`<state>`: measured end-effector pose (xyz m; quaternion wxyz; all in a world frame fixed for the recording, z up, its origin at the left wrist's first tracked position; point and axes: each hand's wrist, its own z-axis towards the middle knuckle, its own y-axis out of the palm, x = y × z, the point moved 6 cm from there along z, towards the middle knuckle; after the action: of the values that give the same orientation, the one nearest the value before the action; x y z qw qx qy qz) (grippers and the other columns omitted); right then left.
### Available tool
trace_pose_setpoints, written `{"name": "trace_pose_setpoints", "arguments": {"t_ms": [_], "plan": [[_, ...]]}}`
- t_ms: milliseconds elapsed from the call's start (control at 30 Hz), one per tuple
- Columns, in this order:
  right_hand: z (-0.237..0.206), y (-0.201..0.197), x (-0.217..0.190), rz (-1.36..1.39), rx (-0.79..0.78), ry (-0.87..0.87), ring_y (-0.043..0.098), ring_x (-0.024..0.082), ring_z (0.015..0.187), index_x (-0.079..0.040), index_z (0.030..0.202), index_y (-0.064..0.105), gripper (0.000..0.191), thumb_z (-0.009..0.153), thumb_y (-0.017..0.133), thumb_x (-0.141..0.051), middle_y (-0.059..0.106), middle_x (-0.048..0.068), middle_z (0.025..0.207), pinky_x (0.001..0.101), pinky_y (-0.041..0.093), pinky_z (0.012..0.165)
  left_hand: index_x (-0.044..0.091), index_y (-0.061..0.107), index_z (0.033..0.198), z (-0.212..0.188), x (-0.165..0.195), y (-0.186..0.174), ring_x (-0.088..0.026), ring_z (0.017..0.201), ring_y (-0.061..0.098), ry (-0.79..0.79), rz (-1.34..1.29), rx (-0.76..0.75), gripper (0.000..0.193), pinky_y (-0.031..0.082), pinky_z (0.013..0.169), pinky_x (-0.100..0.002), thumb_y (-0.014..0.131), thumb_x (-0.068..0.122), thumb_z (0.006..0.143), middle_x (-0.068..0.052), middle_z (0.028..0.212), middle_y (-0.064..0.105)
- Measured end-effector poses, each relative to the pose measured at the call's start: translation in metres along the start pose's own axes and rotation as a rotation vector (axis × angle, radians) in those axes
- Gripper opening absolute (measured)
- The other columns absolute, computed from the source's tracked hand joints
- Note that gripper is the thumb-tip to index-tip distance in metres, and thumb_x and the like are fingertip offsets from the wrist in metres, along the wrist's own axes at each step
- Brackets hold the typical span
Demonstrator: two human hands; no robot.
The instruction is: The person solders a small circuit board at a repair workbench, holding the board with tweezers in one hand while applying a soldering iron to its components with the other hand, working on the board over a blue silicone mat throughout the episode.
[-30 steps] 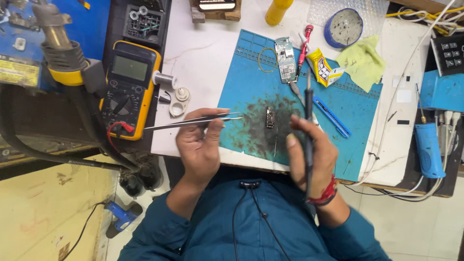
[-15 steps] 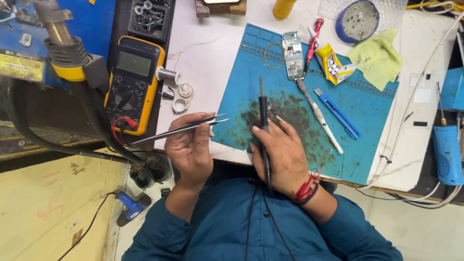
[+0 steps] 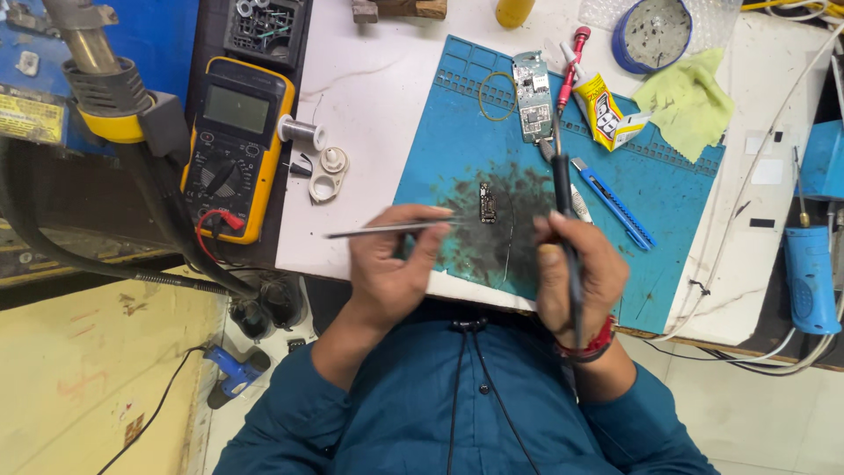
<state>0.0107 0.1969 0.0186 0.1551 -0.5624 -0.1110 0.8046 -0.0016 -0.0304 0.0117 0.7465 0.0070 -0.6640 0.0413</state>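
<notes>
My left hand (image 3: pixel 396 268) grips thin metal tweezers (image 3: pixel 378 230) that lie level across it, one end reaching toward a small dark circuit board (image 3: pixel 486 203). That board lies on the sooty patch of a blue work mat (image 3: pixel 668 193). My right hand (image 3: pixel 585 273), with a red band at the wrist, holds a dark soldering iron (image 3: pixel 563 189) upright just right of the small board. The iron's tip points away from me toward a larger green circuit board (image 3: pixel 531 95). Neither tool visibly touches the small board.
A yellow multimeter (image 3: pixel 233 145) and a solder spool (image 3: pixel 301 132) sit left of the mat. On the mat lie a glue tube (image 3: pixel 602 110), a blue utility knife (image 3: pixel 615 202) and a yellow cloth (image 3: pixel 686 97). A round tin (image 3: pixel 655 31) stands at the back. A hot-air gun (image 3: pixel 97 70) hangs far left.
Half a second ago my right hand and the iron covered the small board; now they are back to its right and the board shows. My left hand keeps the tweezers level.
</notes>
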Motion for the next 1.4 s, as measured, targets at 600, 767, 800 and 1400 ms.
{"name": "trace_pose_setpoints", "arguments": {"t_ms": [600,767,800,1400], "plan": [[-0.021,-0.006,0.034,0.134,0.074,0.095,0.072,0.011,0.092,0.002,0.139,0.058,0.033,0.109,0.063,-0.01,0.075,0.013,0.103,0.0216,0.054,0.081,0.006,0.073,0.104,0.012,0.005,0.024,-0.021,0.075,0.074,0.07,0.314,-0.091,0.012,0.056,0.063,-0.031,0.077,0.007,0.092,-0.009,0.092,0.076],[-0.018,-0.011,0.028,-0.201,0.139,0.038,0.061,0.012,0.071,0.002,0.123,0.065,0.03,0.099,0.078,-0.01,0.069,0.014,0.086,0.0223,0.046,0.066,0.004,0.072,0.106,0.011,-0.006,0.017,-0.015,0.063,0.061,-0.08,0.188,0.011,0.011,0.046,0.057,-0.029,0.075,0.008,0.096,-0.007,0.079,0.071],[-0.017,-0.012,0.028,-0.173,0.131,0.018,0.065,0.011,0.073,0.001,0.122,0.065,0.027,0.1,0.075,-0.011,0.071,0.01,0.085,0.0212,0.049,0.065,0.003,0.073,0.105,0.012,-0.01,0.016,-0.014,0.056,0.055,-0.153,0.16,0.022,0.011,0.042,0.052,-0.029,0.075,0.008,0.096,-0.007,0.072,0.069],[-0.002,-0.004,0.021,0.006,-0.017,0.118,0.074,0.013,0.079,0.001,0.113,0.064,0.018,0.103,0.071,-0.012,0.076,0.01,0.09,0.0244,0.055,0.07,0.006,0.068,0.102,0.022,0.004,0.036,-0.02,0.074,0.072,0.103,0.357,-0.078,0.007,0.055,0.064,-0.031,0.073,0.008,0.097,-0.007,0.091,0.074]]}}
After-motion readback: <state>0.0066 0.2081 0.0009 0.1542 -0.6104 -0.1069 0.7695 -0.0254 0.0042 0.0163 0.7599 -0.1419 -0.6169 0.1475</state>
